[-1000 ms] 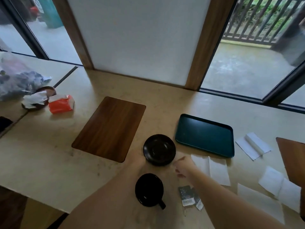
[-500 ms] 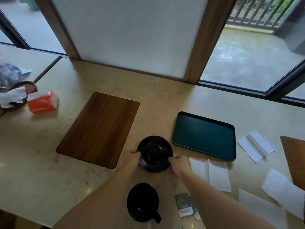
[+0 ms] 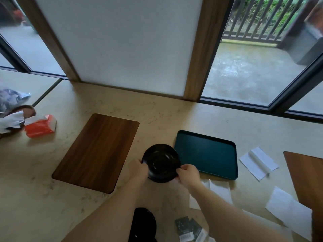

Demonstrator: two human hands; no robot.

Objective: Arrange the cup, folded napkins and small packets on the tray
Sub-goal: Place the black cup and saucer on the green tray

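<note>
Beige stone countertop (image 3: 174, 116) runs below a glazed patio door. Both hands pinch a black saucer (image 3: 161, 165) from opposite edges, left hand (image 3: 139, 169) at its nine o'clock, right hand (image 3: 188, 172) at four, fingers closed on the rim, probably to carry it level. A bare teal tray (image 3: 206, 154) lies just beside it at three o'clock. The black cup (image 3: 144, 224) waits at six, small packets (image 3: 188, 229) at five, folded napkins (image 3: 258, 163) beyond the tray.

Dim window daylight, soft blur
</note>
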